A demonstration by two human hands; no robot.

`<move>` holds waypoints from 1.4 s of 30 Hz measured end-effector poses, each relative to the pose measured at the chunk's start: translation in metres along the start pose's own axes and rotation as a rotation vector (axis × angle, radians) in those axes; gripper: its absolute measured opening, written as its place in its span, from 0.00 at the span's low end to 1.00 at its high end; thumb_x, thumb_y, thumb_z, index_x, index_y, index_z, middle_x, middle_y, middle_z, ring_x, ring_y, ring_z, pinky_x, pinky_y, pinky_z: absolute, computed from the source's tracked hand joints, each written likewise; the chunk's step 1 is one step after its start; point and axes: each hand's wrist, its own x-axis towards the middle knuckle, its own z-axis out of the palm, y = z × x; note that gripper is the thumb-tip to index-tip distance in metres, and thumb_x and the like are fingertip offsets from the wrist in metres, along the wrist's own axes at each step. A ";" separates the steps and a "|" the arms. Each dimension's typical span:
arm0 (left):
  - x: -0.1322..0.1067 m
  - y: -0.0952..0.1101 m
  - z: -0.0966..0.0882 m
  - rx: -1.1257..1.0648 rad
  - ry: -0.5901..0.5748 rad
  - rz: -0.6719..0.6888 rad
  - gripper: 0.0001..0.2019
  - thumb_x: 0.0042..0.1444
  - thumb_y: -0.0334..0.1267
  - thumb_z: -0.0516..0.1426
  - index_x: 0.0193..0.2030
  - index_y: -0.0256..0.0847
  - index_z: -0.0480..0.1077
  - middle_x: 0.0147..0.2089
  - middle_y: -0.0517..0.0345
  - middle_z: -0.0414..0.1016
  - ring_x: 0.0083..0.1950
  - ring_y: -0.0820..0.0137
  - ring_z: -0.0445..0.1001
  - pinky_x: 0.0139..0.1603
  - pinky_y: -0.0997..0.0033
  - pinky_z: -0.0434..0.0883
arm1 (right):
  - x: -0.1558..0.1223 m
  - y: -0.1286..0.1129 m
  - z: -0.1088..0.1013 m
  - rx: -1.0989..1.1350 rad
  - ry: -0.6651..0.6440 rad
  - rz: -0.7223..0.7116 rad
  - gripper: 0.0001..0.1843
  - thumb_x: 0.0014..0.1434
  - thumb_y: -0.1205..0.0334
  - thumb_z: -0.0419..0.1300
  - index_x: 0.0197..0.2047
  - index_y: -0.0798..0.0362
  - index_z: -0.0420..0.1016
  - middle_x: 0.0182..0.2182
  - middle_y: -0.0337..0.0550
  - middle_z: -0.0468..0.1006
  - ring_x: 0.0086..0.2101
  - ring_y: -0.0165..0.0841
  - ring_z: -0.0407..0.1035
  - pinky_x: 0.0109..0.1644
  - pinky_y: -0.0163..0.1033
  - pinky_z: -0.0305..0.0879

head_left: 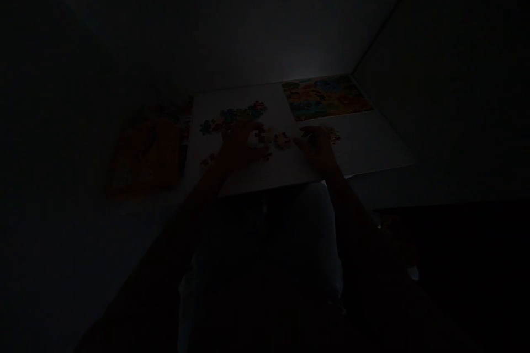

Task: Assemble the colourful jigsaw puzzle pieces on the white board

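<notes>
The scene is very dark. My left hand (238,146) rests over a white board (364,151), thumb and fingers spread apart beside a few jigsaw pieces (261,136). To its right lies a joined clump of puzzle pieces (282,140), between my two hands. My right hand (318,148) is on the other side of that clump, its thumb and forefinger parted, and nothing can be made out between them. More loose pieces (334,135) show just beyond its knuckles. A larger cluster of colourful pieces (236,115) sits above my left hand.
A colourful printed picture sheet (327,97) lies at the board's far right corner. Left of the board is an orange bag or packet (144,154), hard to make out. A few pieces (208,161) lie near the board's left edge. My knees (314,220) are under the near edge.
</notes>
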 end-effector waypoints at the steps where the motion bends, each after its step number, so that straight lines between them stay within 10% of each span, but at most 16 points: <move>1: 0.004 0.004 0.001 -0.007 0.013 0.007 0.33 0.65 0.53 0.71 0.74 0.48 0.73 0.77 0.42 0.74 0.81 0.47 0.68 0.84 0.42 0.53 | 0.000 0.001 0.000 0.006 0.002 0.003 0.27 0.68 0.33 0.70 0.57 0.45 0.79 0.50 0.51 0.82 0.45 0.46 0.76 0.56 0.58 0.77; 6: 0.021 0.012 0.014 0.029 -0.089 -0.023 0.41 0.63 0.59 0.72 0.78 0.48 0.68 0.81 0.37 0.69 0.83 0.42 0.64 0.84 0.34 0.54 | 0.000 0.002 0.000 0.035 0.062 0.016 0.27 0.70 0.32 0.68 0.56 0.46 0.80 0.48 0.51 0.82 0.45 0.45 0.76 0.56 0.57 0.77; 13: -0.001 -0.037 -0.003 0.172 -0.344 -0.068 0.44 0.53 0.62 0.77 0.72 0.46 0.75 0.79 0.35 0.70 0.79 0.36 0.69 0.81 0.27 0.59 | 0.001 0.004 0.001 0.030 0.040 0.042 0.23 0.70 0.37 0.67 0.56 0.46 0.80 0.49 0.51 0.83 0.46 0.45 0.76 0.56 0.57 0.78; 19: -0.012 -0.042 -0.012 0.095 -0.311 -0.078 0.27 0.64 0.55 0.69 0.66 0.47 0.80 0.70 0.40 0.80 0.72 0.41 0.76 0.77 0.33 0.65 | 0.000 0.004 0.001 0.025 0.030 0.046 0.22 0.69 0.40 0.68 0.56 0.46 0.80 0.48 0.51 0.83 0.45 0.45 0.76 0.56 0.58 0.78; 33: 0.029 -0.001 0.009 -0.119 -0.068 0.062 0.39 0.59 0.50 0.76 0.75 0.50 0.71 0.74 0.44 0.77 0.71 0.49 0.78 0.78 0.43 0.68 | 0.001 -0.003 -0.001 0.029 0.037 0.061 0.22 0.69 0.37 0.67 0.54 0.45 0.79 0.46 0.50 0.83 0.44 0.45 0.75 0.53 0.55 0.77; 38: 0.036 0.000 0.022 0.035 -0.206 -0.023 0.57 0.49 0.58 0.80 0.82 0.49 0.63 0.85 0.34 0.61 0.84 0.36 0.62 0.81 0.35 0.63 | 0.001 -0.004 -0.001 0.034 0.024 0.056 0.21 0.69 0.39 0.67 0.54 0.45 0.78 0.46 0.49 0.83 0.42 0.44 0.75 0.52 0.55 0.76; 42: 0.014 -0.025 0.011 0.151 -0.371 -0.082 0.47 0.47 0.63 0.79 0.70 0.45 0.74 0.76 0.34 0.71 0.76 0.34 0.70 0.74 0.35 0.69 | 0.002 -0.001 -0.001 0.039 0.030 0.062 0.20 0.68 0.41 0.68 0.54 0.46 0.79 0.46 0.50 0.83 0.42 0.44 0.76 0.53 0.56 0.77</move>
